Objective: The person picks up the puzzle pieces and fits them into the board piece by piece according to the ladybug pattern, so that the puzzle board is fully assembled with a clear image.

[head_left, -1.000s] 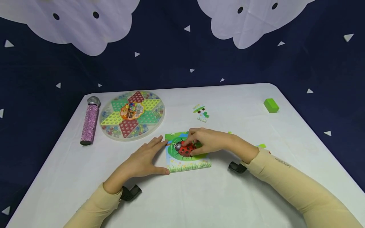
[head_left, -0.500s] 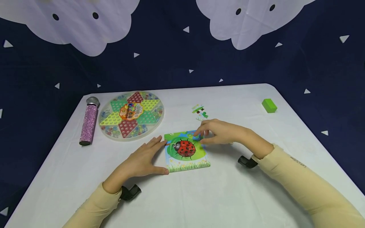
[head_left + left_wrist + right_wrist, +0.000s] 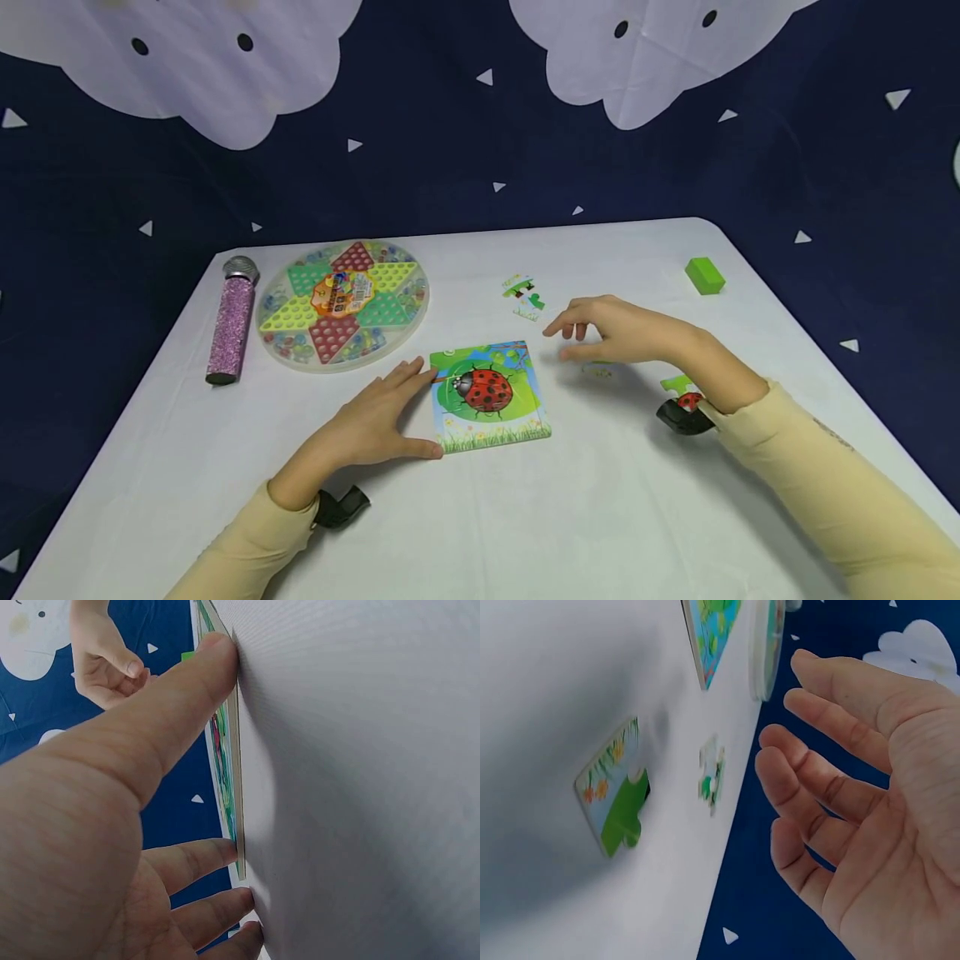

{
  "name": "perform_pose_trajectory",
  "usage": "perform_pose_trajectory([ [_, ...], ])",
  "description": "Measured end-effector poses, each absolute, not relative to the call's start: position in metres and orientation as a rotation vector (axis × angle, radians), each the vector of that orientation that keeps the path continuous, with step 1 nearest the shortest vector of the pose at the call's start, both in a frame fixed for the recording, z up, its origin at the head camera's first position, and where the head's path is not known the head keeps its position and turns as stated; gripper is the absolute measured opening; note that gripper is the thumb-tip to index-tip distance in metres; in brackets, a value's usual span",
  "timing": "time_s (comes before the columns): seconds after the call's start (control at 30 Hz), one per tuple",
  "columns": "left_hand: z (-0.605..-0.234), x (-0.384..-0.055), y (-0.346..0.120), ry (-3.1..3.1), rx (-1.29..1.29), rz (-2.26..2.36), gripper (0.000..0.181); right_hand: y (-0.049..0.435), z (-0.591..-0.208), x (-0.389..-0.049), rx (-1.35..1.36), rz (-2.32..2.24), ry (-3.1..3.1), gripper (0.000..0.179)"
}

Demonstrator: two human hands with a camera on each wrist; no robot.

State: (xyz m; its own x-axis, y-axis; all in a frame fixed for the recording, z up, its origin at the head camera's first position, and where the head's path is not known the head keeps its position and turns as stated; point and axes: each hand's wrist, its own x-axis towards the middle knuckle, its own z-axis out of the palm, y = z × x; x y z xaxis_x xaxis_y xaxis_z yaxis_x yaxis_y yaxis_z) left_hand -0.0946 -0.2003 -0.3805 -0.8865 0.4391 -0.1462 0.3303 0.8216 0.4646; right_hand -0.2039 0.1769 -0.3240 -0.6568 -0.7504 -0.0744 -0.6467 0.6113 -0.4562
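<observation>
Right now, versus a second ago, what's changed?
The right hand moved off the ladybug board, to the right, and is now raised beside it, holding nothing. Can't tell whether it let anything go. Unchanged: left hand at the board's left edge, microphone, green block.

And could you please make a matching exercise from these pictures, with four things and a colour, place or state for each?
1. Microphone
2. Block
3. Left hand
4. Right hand

A. plain green
B. hovering, holding nothing
C. mostly glittery purple
D. touching the ladybird board

Right pairs: 1-C, 2-A, 3-D, 4-B.
</observation>
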Motion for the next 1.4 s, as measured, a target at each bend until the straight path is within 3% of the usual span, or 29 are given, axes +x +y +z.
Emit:
perform_pose_trajectory([
  [0.6, -0.378, -0.094, -0.202, 2.759, 0.574, 0.638, 0.112, 0.227, -0.316, -0.187, -0.96, -0.525, 2.681, 0.047],
  [1.4, -0.38, -0.096, -0.201, 2.76, 0.584, 0.639, 0.113, 0.284, -0.34, -0.165, -0.663, -0.538, 2.665, 0.057],
])
